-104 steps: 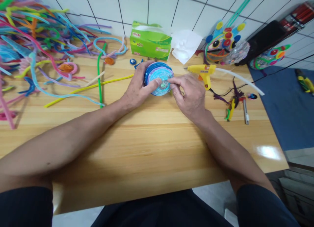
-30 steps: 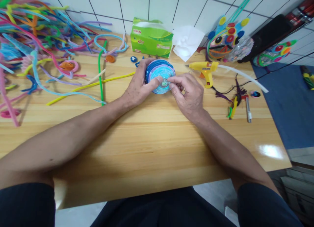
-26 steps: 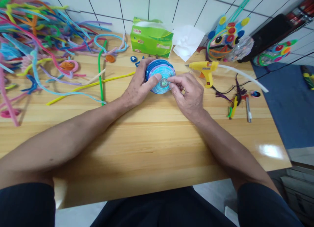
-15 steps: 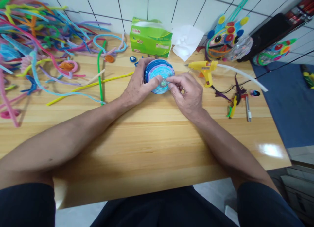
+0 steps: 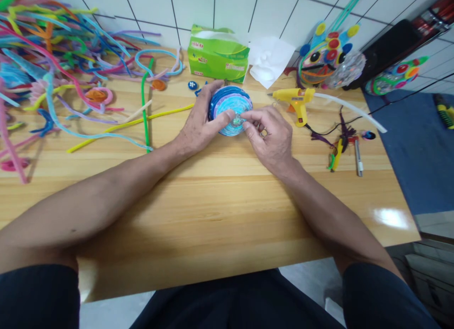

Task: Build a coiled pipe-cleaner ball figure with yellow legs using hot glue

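Note:
A round coiled disc (image 5: pixel 230 102), dark blue at its rim with a purple band and a light blue middle, is held above the wooden table. My left hand (image 5: pixel 204 118) is closed round its left side, the thumb pressed on the face near the centre. On the right, my right hand (image 5: pixel 271 132) has thumb and index finger pinched together at the disc's centre. A small shiny, pale greenish piece (image 5: pixel 236 120) shows there between my fingertips and the left thumb. Whatever the right fingers pinch is too small to make out.
A yellow glue gun (image 5: pixel 296 102) with a white glue stick lies right of my hands. Behind them stands a green tissue pack (image 5: pixel 218 57). Colourful pipe cleaners (image 5: pixel 67 49) pile up at the left. A utility knife (image 5: pixel 358 158) lies at the right.
Almost nothing differs. Both hands stay on the disc in the same grip, with only a very slight shift of my right hand.

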The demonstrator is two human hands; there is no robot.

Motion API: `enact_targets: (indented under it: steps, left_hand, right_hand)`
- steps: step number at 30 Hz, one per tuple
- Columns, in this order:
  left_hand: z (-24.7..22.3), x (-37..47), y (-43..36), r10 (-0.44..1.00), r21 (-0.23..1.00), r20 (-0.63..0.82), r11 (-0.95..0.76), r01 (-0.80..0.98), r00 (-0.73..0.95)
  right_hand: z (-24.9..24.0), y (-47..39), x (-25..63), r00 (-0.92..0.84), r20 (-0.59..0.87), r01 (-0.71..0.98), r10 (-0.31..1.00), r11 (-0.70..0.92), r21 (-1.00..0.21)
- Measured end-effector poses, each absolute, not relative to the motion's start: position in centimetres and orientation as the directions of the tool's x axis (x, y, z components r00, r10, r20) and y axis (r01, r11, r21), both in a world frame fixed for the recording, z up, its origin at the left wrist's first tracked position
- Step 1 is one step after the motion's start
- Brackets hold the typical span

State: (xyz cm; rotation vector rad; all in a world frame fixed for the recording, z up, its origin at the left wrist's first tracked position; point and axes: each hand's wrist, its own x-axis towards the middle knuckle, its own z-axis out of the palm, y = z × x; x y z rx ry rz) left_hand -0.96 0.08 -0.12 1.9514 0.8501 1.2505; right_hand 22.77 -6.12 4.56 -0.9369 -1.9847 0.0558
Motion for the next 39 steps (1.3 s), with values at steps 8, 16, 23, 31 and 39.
enact_targets:
  steps: [8, 16, 23, 31, 39]
  left_hand:
    - [0.1, -0.8, 0.0, 0.814, 0.823, 0.475, -0.545, 0.158, 0.334]
    - [0.3, -0.7, -0.3, 0.815, 0.823, 0.483, -0.547, 0.153, 0.321]
    - [-0.3, -0.6, 0.0, 0.803, 0.827, 0.486, -0.55, 0.117, 0.344]
    - [-0.6, -1.0, 0.7, 0.806, 0.85, 0.449, -0.519, 0.096, 0.385]
    - [-0.5, -1.1, 0.5, 0.808, 0.854, 0.446, -0.513, 0.088, 0.384]
  right_hand:
    - [3.6, -6.1, 23.1, -0.294, 0.67, 0.597, 0.682, 0.678, -0.429]
    - [2.0, -6.0, 22.6, -0.325, 0.719, 0.578, 0.614, 0.731, -0.364]
    - [1.4, -6.0, 22.5, -0.31, 0.674, 0.601, 0.67, 0.687, -0.407]
    - [3.0, -6.4, 22.8, -0.331, 0.581, 0.7, 0.743, 0.607, -0.377]
    - [2.9, -5.7, 23.4, -0.432, 0.66, 0.593, 0.615, 0.745, -0.306]
